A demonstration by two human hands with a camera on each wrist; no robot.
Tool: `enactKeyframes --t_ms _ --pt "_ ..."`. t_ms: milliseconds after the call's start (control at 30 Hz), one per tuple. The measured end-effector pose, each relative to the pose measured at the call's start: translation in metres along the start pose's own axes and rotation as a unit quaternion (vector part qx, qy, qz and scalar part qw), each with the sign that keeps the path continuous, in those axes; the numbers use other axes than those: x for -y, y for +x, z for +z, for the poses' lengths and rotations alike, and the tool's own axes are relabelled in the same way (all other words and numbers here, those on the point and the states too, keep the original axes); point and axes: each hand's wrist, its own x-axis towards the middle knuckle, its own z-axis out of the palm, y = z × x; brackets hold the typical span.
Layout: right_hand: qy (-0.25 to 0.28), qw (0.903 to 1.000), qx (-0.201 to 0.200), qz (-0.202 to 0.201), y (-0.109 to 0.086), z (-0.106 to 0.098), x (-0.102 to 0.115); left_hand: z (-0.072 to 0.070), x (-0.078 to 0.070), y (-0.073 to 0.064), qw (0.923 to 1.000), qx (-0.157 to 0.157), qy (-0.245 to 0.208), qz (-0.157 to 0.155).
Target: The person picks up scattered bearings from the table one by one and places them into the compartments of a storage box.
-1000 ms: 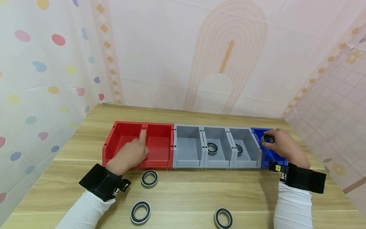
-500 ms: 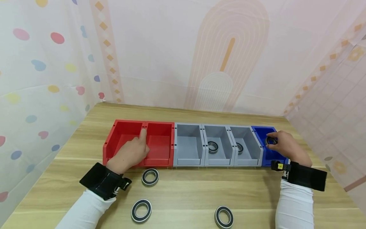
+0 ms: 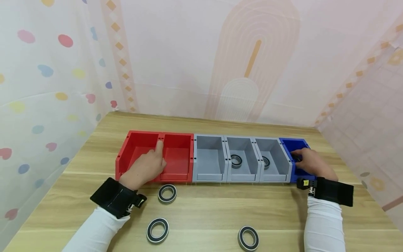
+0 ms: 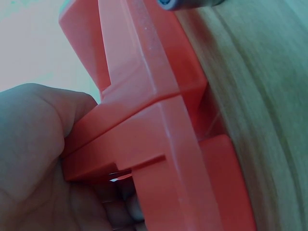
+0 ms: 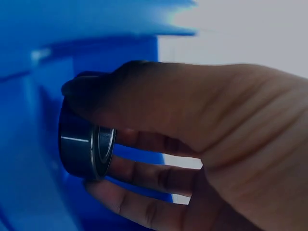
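Note:
My left hand [image 3: 145,166] grips the adjoining walls between the two red bins [image 3: 176,161]. In the left wrist view, thumb and fingers lie on opposite sides of those red walls [image 4: 144,120]. Over at the far right, my right hand [image 3: 315,163] reaches into the blue bin [image 3: 294,140]. It pinches a ball bearing [image 5: 76,144] with a dark outer ring, thumb on top and fingers beneath in the right wrist view. From the head, the hand mostly hides this bearing.
Grey bins stand between red and blue ones; the middle grey bin holds a bearing [image 3: 236,166], the right grey bin another bearing [image 3: 268,163]. On the wooden table in front lie three bearings: one near the red bins [image 3: 167,201], one front left [image 3: 149,231], one front centre [image 3: 241,238].
My right hand has lowered the bearing deeper into the blue bin. My left hand stays on the red bins; the whole head view has shifted slightly.

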Motion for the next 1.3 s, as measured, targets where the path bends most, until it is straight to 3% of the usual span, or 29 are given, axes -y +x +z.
enactKeyframes --t_ms 467,800,967,1067,1300 --pt "-0.005 0.9998 -0.001 -0.018 0.003 0.011 -0.004 0.003 -0.001 0.003 1.0 -0.001 0.004 0.003" --pt "-0.014 0.9998 0.007 0.009 0.005 0.009 0.002 0.002 0.0 0.002 1.0 0.006 0.0 -0.005" --pt "-0.004 0.9979 -0.063 -0.01 0.006 0.002 0.012 0.002 0.001 0.002 0.9999 0.007 0.003 -0.009" --pt "0.013 0.9955 -0.094 -0.002 0.007 -0.002 0.022 0.002 0.002 0.002 1.0 0.002 0.008 -0.002" --pt "0.037 0.9984 -0.036 0.024 0.02 0.012 0.041 -0.004 0.0 0.0 0.9996 0.005 0.025 -0.009"
